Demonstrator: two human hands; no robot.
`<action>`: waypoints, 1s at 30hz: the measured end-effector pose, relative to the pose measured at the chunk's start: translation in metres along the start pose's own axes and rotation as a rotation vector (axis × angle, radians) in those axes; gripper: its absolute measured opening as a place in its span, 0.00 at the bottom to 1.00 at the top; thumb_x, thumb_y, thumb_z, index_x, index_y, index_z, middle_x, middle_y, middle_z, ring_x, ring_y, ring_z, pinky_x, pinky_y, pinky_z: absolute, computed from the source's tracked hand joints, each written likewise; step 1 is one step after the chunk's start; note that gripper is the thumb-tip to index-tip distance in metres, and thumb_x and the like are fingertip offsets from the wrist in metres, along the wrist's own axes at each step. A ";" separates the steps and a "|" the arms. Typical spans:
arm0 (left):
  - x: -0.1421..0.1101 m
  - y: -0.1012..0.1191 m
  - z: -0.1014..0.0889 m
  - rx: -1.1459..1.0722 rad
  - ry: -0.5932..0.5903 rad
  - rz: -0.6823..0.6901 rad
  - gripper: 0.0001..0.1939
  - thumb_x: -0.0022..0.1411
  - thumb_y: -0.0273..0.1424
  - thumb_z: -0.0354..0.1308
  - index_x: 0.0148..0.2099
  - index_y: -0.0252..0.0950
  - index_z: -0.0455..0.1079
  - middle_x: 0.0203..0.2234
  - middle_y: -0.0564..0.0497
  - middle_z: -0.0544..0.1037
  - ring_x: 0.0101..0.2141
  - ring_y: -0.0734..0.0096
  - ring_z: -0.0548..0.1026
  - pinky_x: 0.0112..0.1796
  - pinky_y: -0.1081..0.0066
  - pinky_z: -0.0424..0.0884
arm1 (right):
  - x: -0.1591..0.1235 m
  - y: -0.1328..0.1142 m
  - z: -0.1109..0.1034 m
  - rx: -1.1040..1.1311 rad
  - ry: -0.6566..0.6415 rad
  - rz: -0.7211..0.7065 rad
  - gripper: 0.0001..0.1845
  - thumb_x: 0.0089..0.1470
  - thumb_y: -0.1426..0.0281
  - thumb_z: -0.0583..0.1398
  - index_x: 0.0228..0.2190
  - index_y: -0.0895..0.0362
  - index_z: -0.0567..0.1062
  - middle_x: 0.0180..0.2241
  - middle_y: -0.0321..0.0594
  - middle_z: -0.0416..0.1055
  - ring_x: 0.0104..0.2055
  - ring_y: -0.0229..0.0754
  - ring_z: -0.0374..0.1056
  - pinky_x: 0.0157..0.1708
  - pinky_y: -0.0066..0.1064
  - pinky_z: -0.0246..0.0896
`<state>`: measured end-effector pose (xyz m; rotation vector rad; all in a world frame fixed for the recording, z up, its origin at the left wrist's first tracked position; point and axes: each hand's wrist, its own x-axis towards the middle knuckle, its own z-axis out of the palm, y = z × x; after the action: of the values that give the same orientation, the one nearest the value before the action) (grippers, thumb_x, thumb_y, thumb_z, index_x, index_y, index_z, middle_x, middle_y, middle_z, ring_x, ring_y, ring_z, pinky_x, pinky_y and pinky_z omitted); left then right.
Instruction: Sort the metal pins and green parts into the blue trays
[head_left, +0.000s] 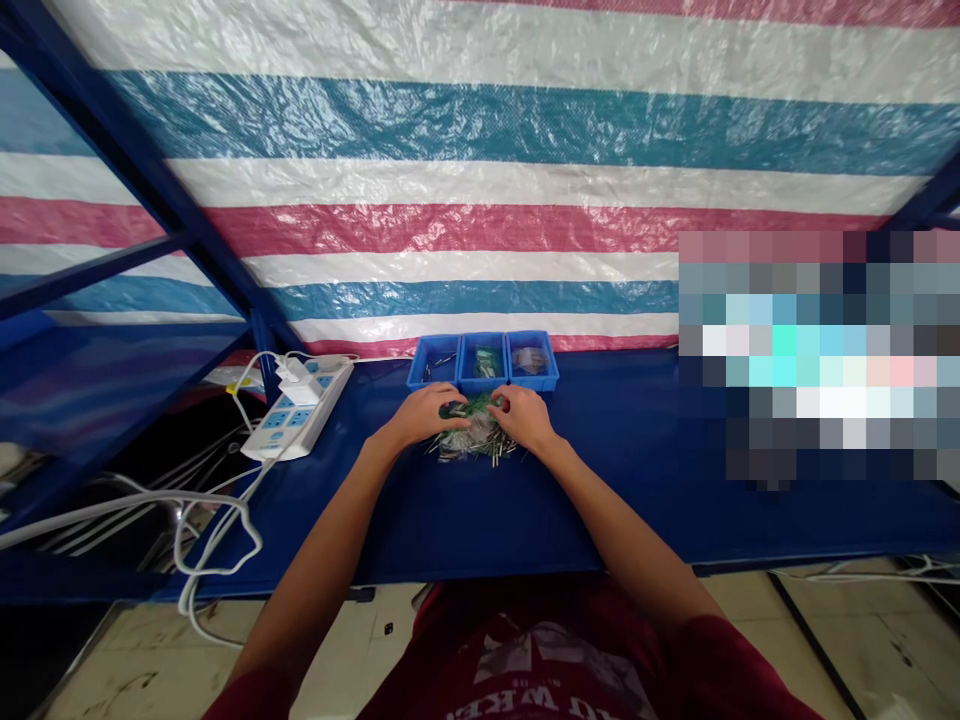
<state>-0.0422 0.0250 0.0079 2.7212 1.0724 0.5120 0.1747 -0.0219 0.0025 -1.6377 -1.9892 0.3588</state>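
A loose pile of thin metal pieces (496, 446) and small clear and green plastic bags (477, 432) lies on the blue table in front of me. My left hand (429, 414) is at the pile's left side, thumb and fingers apart in a curve around its edge. On the opposite side, my right hand (527, 416) touches the pile with bent fingers, a small gap showing between thumb and forefinger. Some fingertips are hidden among the bags. Just behind the hands stand three joined blue bins: the left bin (421, 352), the middle bin (468, 380) and the right bin (545, 382).
The left bin holds a few thin pieces; the other two hold bagged items. A white power strip (289, 432) with plugged-in adapters (298, 386) stands left, its white cables (217, 570) looping over the table edge. A striped sheet (480, 130) hangs behind. A blurred patch covers the right side.
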 end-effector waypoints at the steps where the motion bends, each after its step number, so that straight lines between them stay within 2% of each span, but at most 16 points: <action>1: 0.000 -0.001 0.001 0.009 0.000 -0.003 0.23 0.59 0.50 0.56 0.43 0.37 0.76 0.41 0.45 0.78 0.43 0.59 0.75 0.45 0.65 0.69 | 0.000 0.000 0.001 0.001 -0.001 -0.003 0.07 0.54 0.67 0.61 0.36 0.55 0.76 0.29 0.37 0.73 0.32 0.40 0.68 0.28 0.27 0.51; 9: -0.001 0.003 0.003 0.102 0.063 0.032 0.16 0.64 0.41 0.53 0.39 0.36 0.77 0.36 0.46 0.79 0.39 0.63 0.77 0.41 0.68 0.70 | 0.001 0.002 0.005 0.026 0.022 -0.014 0.08 0.57 0.66 0.59 0.36 0.55 0.76 0.28 0.37 0.73 0.31 0.39 0.67 0.28 0.27 0.51; 16: 0.001 0.005 0.002 0.104 0.045 0.051 0.20 0.63 0.46 0.54 0.43 0.36 0.76 0.41 0.45 0.78 0.44 0.60 0.75 0.47 0.64 0.70 | 0.000 0.000 0.004 0.030 0.021 -0.020 0.09 0.58 0.65 0.57 0.35 0.56 0.76 0.26 0.36 0.72 0.30 0.39 0.66 0.27 0.27 0.50; 20: 0.000 0.004 0.005 0.071 0.029 0.033 0.20 0.64 0.46 0.53 0.45 0.37 0.75 0.43 0.45 0.78 0.46 0.59 0.75 0.51 0.62 0.68 | 0.000 0.000 0.005 0.045 0.019 -0.028 0.10 0.59 0.65 0.57 0.35 0.56 0.76 0.27 0.37 0.73 0.30 0.39 0.67 0.27 0.27 0.51; 30: 0.000 0.003 0.008 0.042 0.020 0.020 0.19 0.64 0.44 0.52 0.45 0.36 0.76 0.42 0.44 0.80 0.44 0.57 0.77 0.47 0.63 0.70 | 0.000 -0.001 0.005 0.050 0.008 -0.032 0.10 0.59 0.65 0.57 0.35 0.55 0.76 0.28 0.37 0.74 0.30 0.39 0.67 0.27 0.27 0.50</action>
<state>-0.0375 0.0225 0.0012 2.7718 1.0744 0.5267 0.1718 -0.0218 -0.0011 -1.5721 -1.9820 0.3860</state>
